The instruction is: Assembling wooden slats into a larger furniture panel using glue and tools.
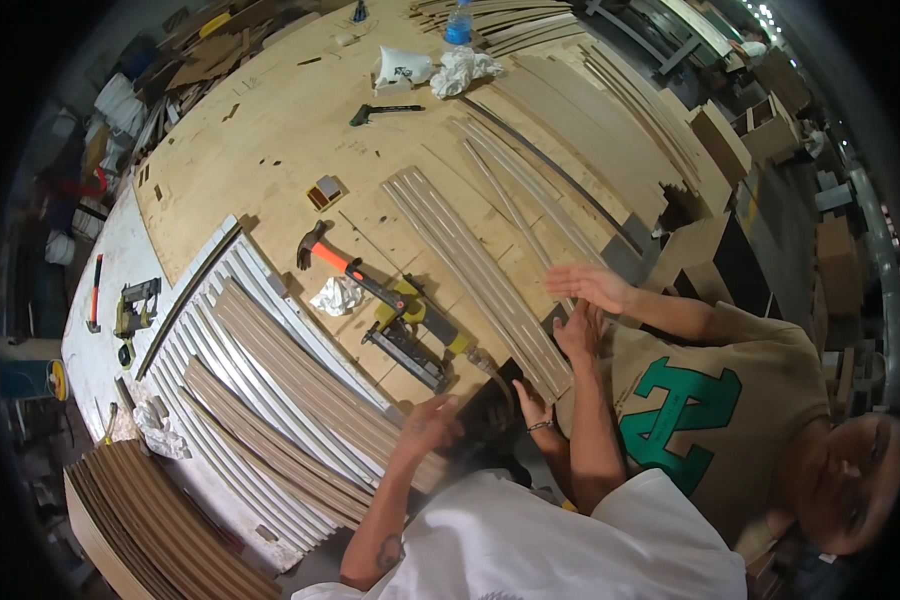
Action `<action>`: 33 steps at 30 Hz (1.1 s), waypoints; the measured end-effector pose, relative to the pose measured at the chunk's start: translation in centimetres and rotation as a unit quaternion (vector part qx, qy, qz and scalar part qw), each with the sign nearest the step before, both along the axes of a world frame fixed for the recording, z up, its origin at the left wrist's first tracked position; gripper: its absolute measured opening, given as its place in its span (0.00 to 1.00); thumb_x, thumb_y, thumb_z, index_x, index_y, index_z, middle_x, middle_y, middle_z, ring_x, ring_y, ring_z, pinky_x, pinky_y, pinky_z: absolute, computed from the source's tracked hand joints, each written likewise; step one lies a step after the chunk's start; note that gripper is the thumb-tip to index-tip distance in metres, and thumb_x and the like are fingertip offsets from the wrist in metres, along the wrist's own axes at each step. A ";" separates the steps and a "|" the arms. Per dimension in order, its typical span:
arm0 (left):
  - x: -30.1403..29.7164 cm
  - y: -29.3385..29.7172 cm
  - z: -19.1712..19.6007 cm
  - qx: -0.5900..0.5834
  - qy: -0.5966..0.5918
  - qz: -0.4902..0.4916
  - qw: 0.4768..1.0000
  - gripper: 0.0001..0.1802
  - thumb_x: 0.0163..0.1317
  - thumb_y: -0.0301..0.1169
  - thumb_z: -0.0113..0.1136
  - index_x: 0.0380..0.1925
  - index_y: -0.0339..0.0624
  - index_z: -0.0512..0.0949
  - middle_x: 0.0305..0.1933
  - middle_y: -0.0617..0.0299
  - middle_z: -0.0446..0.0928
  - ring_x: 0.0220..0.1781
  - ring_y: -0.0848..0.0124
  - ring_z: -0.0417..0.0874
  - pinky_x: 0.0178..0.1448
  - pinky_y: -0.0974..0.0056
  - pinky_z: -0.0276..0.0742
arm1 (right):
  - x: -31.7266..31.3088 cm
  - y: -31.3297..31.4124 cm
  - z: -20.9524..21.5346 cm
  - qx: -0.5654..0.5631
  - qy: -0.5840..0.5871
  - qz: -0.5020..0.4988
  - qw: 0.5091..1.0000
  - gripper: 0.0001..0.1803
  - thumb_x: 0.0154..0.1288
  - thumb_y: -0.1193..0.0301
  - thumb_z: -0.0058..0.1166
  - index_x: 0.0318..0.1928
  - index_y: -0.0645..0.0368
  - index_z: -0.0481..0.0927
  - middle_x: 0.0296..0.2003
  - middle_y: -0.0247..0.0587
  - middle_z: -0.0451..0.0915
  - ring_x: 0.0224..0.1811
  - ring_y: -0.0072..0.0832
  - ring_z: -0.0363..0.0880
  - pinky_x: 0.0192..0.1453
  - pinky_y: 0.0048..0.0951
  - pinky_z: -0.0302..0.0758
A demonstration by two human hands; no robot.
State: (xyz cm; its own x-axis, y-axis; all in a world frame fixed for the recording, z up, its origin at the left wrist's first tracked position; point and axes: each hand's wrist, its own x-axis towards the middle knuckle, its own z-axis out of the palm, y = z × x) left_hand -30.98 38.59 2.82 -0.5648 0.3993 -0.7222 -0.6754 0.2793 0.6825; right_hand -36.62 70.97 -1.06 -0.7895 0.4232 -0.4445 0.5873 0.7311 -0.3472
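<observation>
At the lower centre of the frame the left hand (431, 426) is over the near end of the curved strips (298, 362), which slant across the lower left on white ribs; it is blurred, so I cannot tell whether it grips anything. The brown stack (160, 520) fills the lower left corner. Right of centre, the right hand (578, 332) is by the right edge of the straight strips (482, 285), which run from there toward the upper centre; its grip is hard to read (fingertips partly hidden), so I cannot tell that either.

A co-worker's open hand (592, 287) extends just above it, and the other hand (535, 407), with a bracelet, is below. At the centre lie a nail gun (432, 328) and a hammer (331, 258). Farther up are a small box (324, 192), a dark tool (385, 112), a white bag (403, 67) and a blue bottle (458, 26).
</observation>
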 end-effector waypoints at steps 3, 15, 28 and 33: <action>-0.4 0.5 -0.2 0.003 -0.005 -0.011 1.000 0.32 0.70 0.52 0.49 0.59 0.34 0.72 0.23 0.58 0.79 0.19 0.78 0.73 0.24 0.73 0.67 | -0.8 1.5 -0.6 -0.037 -0.031 0.018 0.999 0.54 0.49 0.52 0.67 0.69 0.66 0.54 0.67 0.61 0.58 0.71 0.50 0.56 0.70 0.45 0.58; 0.8 -0.5 -1.0 0.017 -0.035 0.011 0.999 0.29 0.70 0.51 0.49 0.57 0.36 0.73 0.24 0.59 0.79 0.20 0.77 0.73 0.25 0.72 0.67 | 2.1 1.4 -2.6 -0.061 -0.001 0.076 0.995 0.36 0.51 0.67 0.65 0.60 0.62 0.67 0.57 0.53 0.69 0.63 0.47 0.66 0.64 0.42 0.66; 3.0 -0.4 -0.7 0.021 -0.055 -0.006 0.998 0.29 0.71 0.50 0.47 0.56 0.35 0.73 0.24 0.58 0.79 0.19 0.77 0.73 0.24 0.73 0.66 | 14.2 -9.7 -0.3 0.159 0.177 -0.089 0.967 0.34 0.59 0.69 0.56 0.60 0.79 0.61 0.58 0.71 0.63 0.63 0.60 0.62 0.67 0.48 0.62; 3.6 -0.7 -0.9 0.023 -0.064 -0.013 0.998 0.30 0.71 0.51 0.48 0.57 0.34 0.72 0.24 0.58 0.79 0.18 0.78 0.73 0.23 0.73 0.65 | 16.8 -9.8 -3.9 -0.024 0.082 -0.330 0.940 0.35 0.57 0.68 0.57 0.60 0.79 0.62 0.60 0.70 0.65 0.65 0.54 0.64 0.67 0.42 0.61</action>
